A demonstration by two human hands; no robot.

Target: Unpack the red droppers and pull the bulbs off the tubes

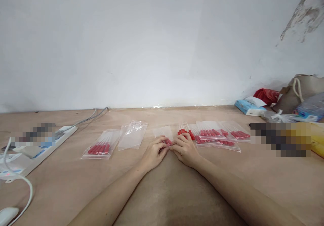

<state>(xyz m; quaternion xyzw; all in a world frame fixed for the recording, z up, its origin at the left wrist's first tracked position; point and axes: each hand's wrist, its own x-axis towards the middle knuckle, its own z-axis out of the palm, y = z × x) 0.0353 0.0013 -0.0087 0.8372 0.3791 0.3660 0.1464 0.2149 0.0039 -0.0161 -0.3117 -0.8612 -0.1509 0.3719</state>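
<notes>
At the middle of the table, a small clear zip bag [162, 131] lies between my hands with a red-ended piece [168, 142] inside. My left hand [155, 153] pinches the bag's near edge at the left. Fingers of my right hand [186, 149] are closed on the same edge from the right, the fingertips of both hands almost meeting. Just beyond my right hand is a loose bunch of thin sticks with red ends [182, 131]. How many sticks the held bag contains is hidden by my fingers.
Filled bags [212, 133] overlap to the right; another filled bag [100, 147] lies left, beside flat empty bags [133, 135]. A white power strip [45, 153] with cables sits far left. A tissue box [249, 107], a grey-brown bag [291, 96] and plastic packages stand at right by the wall.
</notes>
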